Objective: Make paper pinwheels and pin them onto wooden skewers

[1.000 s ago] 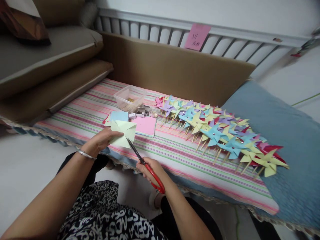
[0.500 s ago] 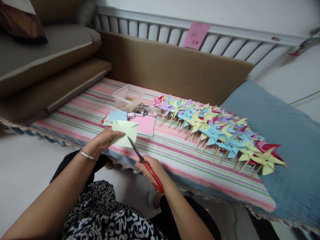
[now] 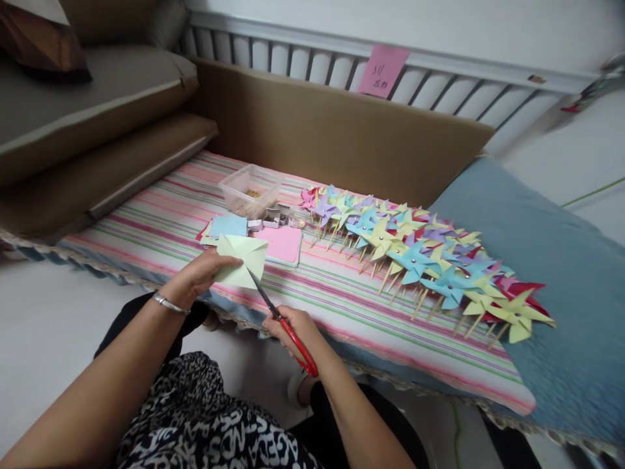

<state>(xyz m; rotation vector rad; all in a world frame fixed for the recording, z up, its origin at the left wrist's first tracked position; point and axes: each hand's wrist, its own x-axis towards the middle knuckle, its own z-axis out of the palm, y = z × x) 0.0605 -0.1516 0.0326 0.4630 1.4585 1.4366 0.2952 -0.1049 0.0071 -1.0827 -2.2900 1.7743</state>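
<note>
A pale green square of paper (image 3: pixel 237 277) is pinched by its left side in my left hand (image 3: pixel 208 270), the thumb lying over it. My right hand (image 3: pixel 290 326) grips a pair of scissors (image 3: pixel 297 342) with red handles. Their dark blades reach into the lower right part of the paper, and a slit shows there. Beyond the paper lie a stack of blue and other coloured sheets (image 3: pixel 229 225) and a stack of pink sheets (image 3: pixel 283 243).
A clear plastic box (image 3: pixel 251 189) with small sticks stands behind the stacks, near small open boxes (image 3: pixel 273 216). Rows of coloured paper pinwheels (image 3: pixel 413 260) on sticks fill the right side of the striped cloth (image 3: pixel 342 319). A brown board (image 3: pixel 332 124) rises behind.
The scissor blades look more closed in the paper now. Both hands keep nearly the same place, and the whole view has shifted very slightly.
</note>
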